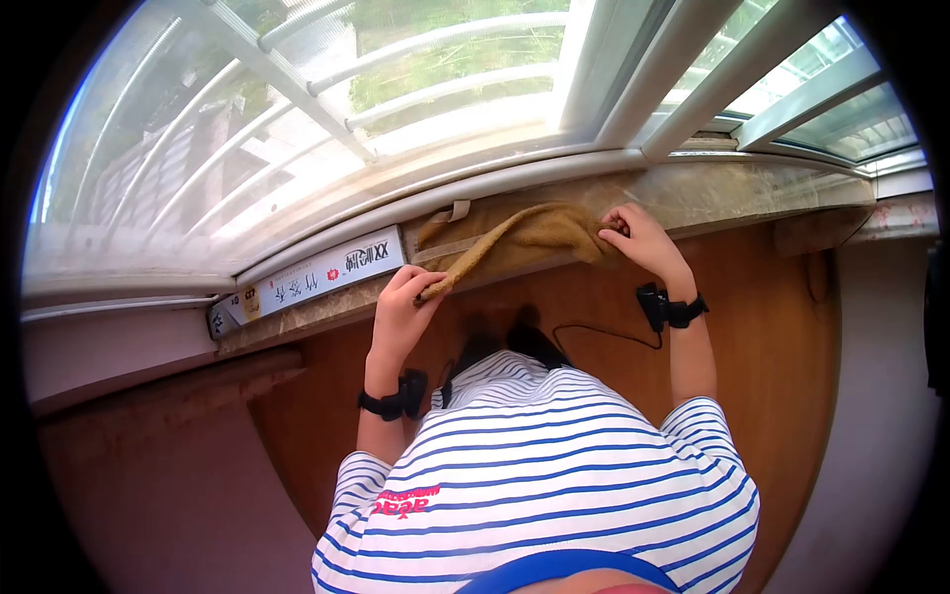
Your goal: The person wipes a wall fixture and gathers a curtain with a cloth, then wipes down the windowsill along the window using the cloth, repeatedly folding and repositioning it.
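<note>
A brown cloth (pixel 529 233) stretches between my two hands over the stone window sill. My left hand (pixel 408 302) is closed on its left end, by the sill's front edge. At the other end, my right hand (pixel 638 241) pinches a corner between thumb and fingers. The cloth's upper edge is pulled into a slanting fold, and its middle sags. A small beige tab (pixel 460 210) shows behind the cloth; I cannot tell whether it belongs to it.
A long white box (pixel 317 280) with dark lettering lies on the sill (pixel 752 193) at the left. Behind the sill stand window panes with curved white bars (pixel 435 99). Sliding window frames (pixel 732 79) are at the right. Below is a brown wooden floor (pixel 752 366).
</note>
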